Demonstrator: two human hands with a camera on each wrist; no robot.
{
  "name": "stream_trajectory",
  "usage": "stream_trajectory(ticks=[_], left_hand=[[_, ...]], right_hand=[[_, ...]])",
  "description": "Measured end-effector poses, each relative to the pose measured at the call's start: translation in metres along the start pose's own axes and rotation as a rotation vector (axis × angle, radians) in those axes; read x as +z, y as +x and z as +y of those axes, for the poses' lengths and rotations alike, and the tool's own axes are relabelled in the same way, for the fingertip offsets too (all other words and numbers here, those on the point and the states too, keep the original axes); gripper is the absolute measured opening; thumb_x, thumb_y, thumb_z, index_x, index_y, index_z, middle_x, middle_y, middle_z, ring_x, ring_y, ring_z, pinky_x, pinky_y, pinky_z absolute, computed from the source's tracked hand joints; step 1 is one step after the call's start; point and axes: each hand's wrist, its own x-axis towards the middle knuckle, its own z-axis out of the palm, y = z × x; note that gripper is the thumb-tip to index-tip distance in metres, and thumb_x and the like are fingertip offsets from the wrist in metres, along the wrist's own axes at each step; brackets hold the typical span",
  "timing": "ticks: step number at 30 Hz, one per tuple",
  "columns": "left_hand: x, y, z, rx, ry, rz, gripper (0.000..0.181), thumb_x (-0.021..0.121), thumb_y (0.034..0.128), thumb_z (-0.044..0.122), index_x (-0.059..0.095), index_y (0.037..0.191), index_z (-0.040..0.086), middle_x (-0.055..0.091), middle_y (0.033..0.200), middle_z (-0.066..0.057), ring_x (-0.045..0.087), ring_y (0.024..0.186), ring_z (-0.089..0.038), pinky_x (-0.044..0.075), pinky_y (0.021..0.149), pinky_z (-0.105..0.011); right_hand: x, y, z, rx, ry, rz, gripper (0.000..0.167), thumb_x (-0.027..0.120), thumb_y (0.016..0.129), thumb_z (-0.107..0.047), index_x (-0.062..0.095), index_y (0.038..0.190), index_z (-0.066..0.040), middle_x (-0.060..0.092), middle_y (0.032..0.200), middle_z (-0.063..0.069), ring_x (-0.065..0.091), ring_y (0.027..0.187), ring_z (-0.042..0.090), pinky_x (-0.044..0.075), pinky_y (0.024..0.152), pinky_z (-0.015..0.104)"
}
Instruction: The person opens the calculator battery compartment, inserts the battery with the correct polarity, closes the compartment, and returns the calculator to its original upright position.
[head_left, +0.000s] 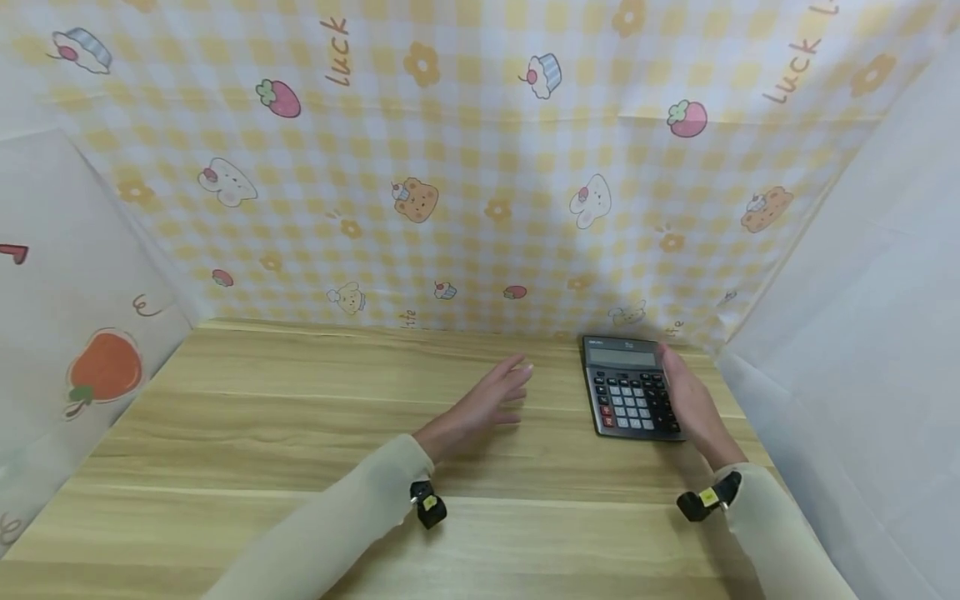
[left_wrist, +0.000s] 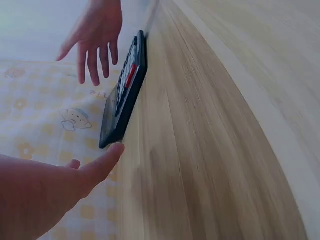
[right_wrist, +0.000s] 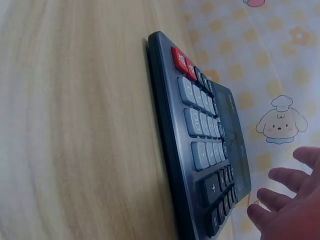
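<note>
In the head view, a calculator [head_left: 628,392] lies on the table [head_left: 315,400] at 4 o'clock, its right edge obscured by the right hand [head_left: 692,408]. The left hand [head_left: 480,407], fingers spread, has the calculator at its 3 o'clock, well apart. The left wrist view shows the right fingers straight, clear of the calculator; the right wrist view renders the plus key [right_wrist: 213,188] legible.
</note>
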Motion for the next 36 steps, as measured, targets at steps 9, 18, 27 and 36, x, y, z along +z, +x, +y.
stream_trajectory(ticks=[9,18,27,36], left_hand=[[0.028,0.028,-0.006,-0.104,-0.177,0.032,0.076,0.056,0.1152,0.038,0.019,0.175,0.006,0.033,0.173,-0.025,0.038,0.154,-0.052,0.046,0.115,-0.064],[0.055,0.051,-0.009,-0.184,-0.249,0.061,0.077,0.057,0.1147,0.037,0.022,0.173,0.001,0.039,0.169,-0.026,0.044,0.150,-0.053,0.048,0.111,-0.066],[0.073,0.070,-0.013,-0.237,-0.199,0.006,0.070,0.052,0.1166,0.039,0.030,0.169,-0.002,0.032,0.172,-0.029,0.043,0.151,-0.051,0.049,0.112,-0.064],[0.082,0.077,-0.020,-0.254,-0.105,0.013,0.068,0.058,0.1121,0.011,0.025,0.169,-0.008,0.041,0.168,-0.029,0.045,0.152,-0.046,0.055,0.109,-0.053]], right_hand=[[0.001,0.010,0.002,0.059,0.015,0.011,0.087,0.008,0.115,-0.066,0.009,0.175,-0.003,0.004,0.181,0.023,0.002,0.166,0.047,0.005,0.130,0.065],[0.002,0.017,-0.002,0.172,0.044,-0.007,0.096,0.012,0.110,-0.074,0.002,0.175,-0.004,-0.003,0.181,0.024,-0.003,0.166,0.046,0.002,0.131,0.063],[0.003,0.023,-0.003,0.234,0.006,-0.015,0.099,0.011,0.109,-0.076,-0.001,0.174,-0.003,-0.004,0.180,0.025,-0.004,0.165,0.048,0.001,0.131,0.063],[0.010,0.025,0.002,0.202,-0.051,-0.047,0.093,0.014,0.113,-0.069,0.002,0.174,0.001,0.001,0.179,0.028,0.000,0.165,0.050,0.003,0.131,0.063]])
